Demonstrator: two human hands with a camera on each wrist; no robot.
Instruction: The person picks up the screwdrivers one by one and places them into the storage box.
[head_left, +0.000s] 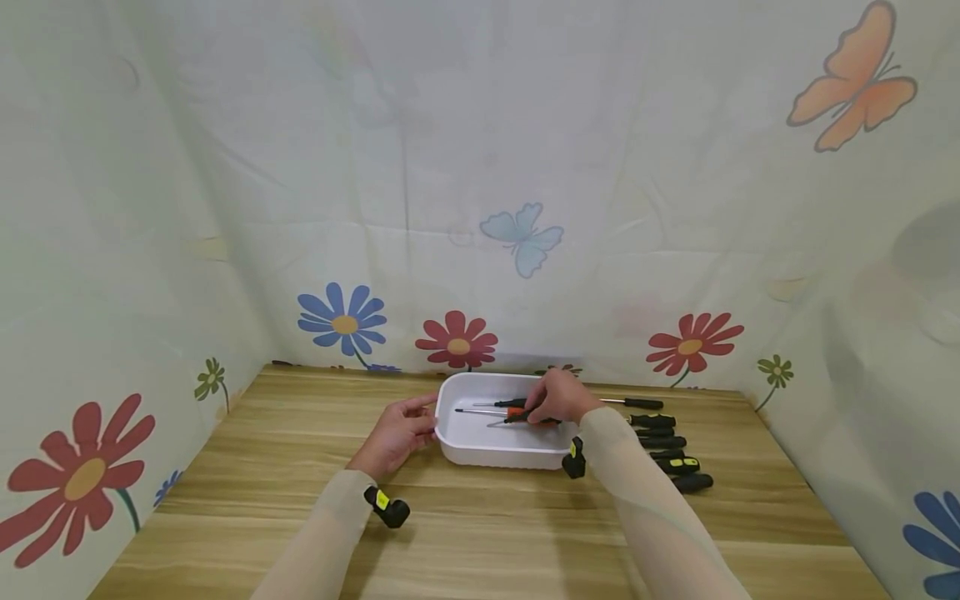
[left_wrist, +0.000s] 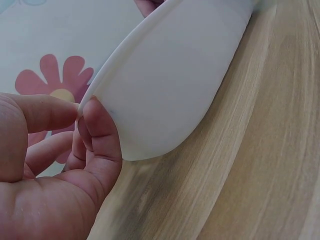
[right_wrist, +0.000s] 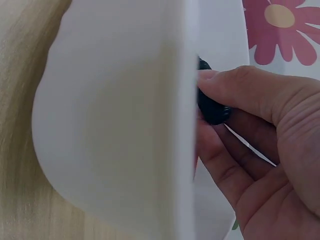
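A white plastic box (head_left: 502, 457) stands on the wooden table. My left hand (head_left: 397, 433) pinches its left rim between thumb and fingers; the left wrist view shows the thumb on the outer wall (left_wrist: 160, 75). Over the right part of the box, my right hand (head_left: 561, 397) holds a small screwdriver by its black handle (right_wrist: 212, 107), its thin shaft pointing left. Beneath and beside it in the box lie a screwdriver with an orange handle and a long metal shaft (head_left: 480, 412) and a black-handled one (head_left: 508, 403). The right fingers partly cover these handles.
Right of the box, several black-handled tools lie in a column on the table, among them a black-and-yellow handle (head_left: 677, 464) and a screwdriver (head_left: 643, 403) at the back. My right forearm partly hides them. A patterned cloth (head_left: 585, 317) encloses the table's back and sides.
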